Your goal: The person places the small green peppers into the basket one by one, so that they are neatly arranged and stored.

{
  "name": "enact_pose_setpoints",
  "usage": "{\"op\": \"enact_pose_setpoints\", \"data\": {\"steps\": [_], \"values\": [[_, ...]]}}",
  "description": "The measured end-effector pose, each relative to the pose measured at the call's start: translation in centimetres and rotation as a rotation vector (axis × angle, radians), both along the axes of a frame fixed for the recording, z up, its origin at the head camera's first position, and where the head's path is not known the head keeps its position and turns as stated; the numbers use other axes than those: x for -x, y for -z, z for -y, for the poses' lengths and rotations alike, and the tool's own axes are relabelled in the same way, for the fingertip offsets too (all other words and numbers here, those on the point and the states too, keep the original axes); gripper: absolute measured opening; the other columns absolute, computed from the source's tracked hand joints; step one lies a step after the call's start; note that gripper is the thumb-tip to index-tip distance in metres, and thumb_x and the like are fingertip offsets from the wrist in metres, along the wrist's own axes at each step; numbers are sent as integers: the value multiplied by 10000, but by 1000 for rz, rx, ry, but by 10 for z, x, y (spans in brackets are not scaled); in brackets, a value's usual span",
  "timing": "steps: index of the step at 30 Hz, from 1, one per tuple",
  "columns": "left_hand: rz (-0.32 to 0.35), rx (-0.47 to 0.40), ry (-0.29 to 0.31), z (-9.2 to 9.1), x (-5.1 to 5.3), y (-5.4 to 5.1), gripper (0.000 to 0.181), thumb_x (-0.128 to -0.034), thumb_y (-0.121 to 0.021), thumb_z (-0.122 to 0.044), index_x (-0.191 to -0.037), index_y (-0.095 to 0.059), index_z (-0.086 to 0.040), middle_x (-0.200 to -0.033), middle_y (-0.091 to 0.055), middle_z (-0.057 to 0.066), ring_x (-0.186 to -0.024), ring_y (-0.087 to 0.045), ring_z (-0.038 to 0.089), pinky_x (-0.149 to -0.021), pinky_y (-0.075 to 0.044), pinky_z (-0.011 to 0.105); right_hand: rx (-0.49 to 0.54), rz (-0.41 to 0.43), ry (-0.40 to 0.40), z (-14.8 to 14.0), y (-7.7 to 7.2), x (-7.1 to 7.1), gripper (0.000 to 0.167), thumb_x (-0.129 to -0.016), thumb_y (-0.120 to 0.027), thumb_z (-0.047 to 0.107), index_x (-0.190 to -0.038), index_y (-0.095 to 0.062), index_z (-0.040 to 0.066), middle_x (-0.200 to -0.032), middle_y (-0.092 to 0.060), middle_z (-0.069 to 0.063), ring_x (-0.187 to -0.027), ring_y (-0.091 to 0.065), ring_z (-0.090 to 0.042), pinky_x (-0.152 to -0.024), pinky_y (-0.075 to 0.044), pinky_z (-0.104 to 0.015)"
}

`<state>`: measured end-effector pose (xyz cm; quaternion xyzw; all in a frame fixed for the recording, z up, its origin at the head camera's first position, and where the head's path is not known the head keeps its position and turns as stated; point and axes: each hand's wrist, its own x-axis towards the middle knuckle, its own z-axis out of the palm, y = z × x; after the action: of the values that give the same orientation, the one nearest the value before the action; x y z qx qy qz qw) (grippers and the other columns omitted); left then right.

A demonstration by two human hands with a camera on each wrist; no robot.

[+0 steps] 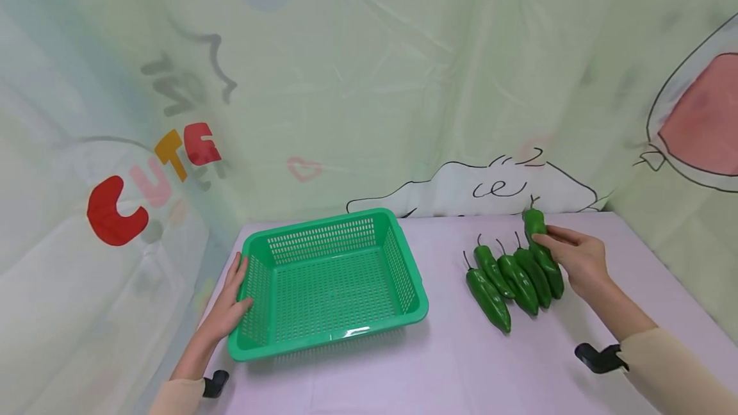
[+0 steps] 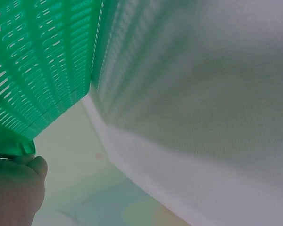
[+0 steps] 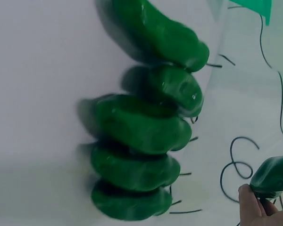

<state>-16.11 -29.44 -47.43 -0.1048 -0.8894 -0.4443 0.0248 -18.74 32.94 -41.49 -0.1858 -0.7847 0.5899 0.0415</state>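
My left hand (image 1: pixel 226 309) rests at the left rim of a green plastic basket (image 1: pixel 328 340), fingers spread along the edge. The left wrist view shows part of that hand (image 2: pixel 16 190) against the rim of the basket (image 2: pixel 47 61). On the right, my right hand (image 1: pixel 581 261) pinches a green pepper (image 1: pixel 534 219) by its upper part, above a row of peppers (image 1: pixel 517 280) lying on the table. In the right wrist view, the held pepper (image 3: pixel 273 174) is raised apart from several others (image 3: pixel 141 125), with my fingertips (image 3: pixel 247 200) against its underside.
A pale lilac cloth (image 1: pixel 450 364) covers the table. Behind it and along both sides hangs a light green printed curtain (image 1: pixel 357 95) with letters and drawings. Between the basket and my right hand lies the leftmost pepper (image 1: pixel 489 300).
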Motion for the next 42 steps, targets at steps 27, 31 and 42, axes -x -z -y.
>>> {"op": "enact_pose_setpoints", "data": {"steps": [27,31,42], "values": [[-9,13,-16,-1,1,3,864,-818,-484,112,-1570,-70,11,-1635,95,180,-1477,63,434,-1087,-56,712,-62,9,-121,92,-1,20,642,-934,-651,356,-1451,-478,16,-1404,-526,-219,-1020,-617,-78,-897,-510,-261],[-12,19,-15,0,2,3,864,-819,-485,110,-1568,-65,16,-1634,99,180,-1476,65,434,-1088,-56,711,-14,-6,-138,106,-10,24,629,-924,-673,332,-1441,-495,21,-1395,-534,-215,-840,-580,81,-754,-489,-122],[-7,9,-15,-2,1,2,858,-829,-482,119,-1568,-60,14,-1633,104,181,-1475,71,436,-1088,-57,710,-9,-30,-205,140,-7,29,562,-915,-698,264,-1384,-552,-8,-1305,-612,-209,-868,-618,3,-737,-507,-152]]}}
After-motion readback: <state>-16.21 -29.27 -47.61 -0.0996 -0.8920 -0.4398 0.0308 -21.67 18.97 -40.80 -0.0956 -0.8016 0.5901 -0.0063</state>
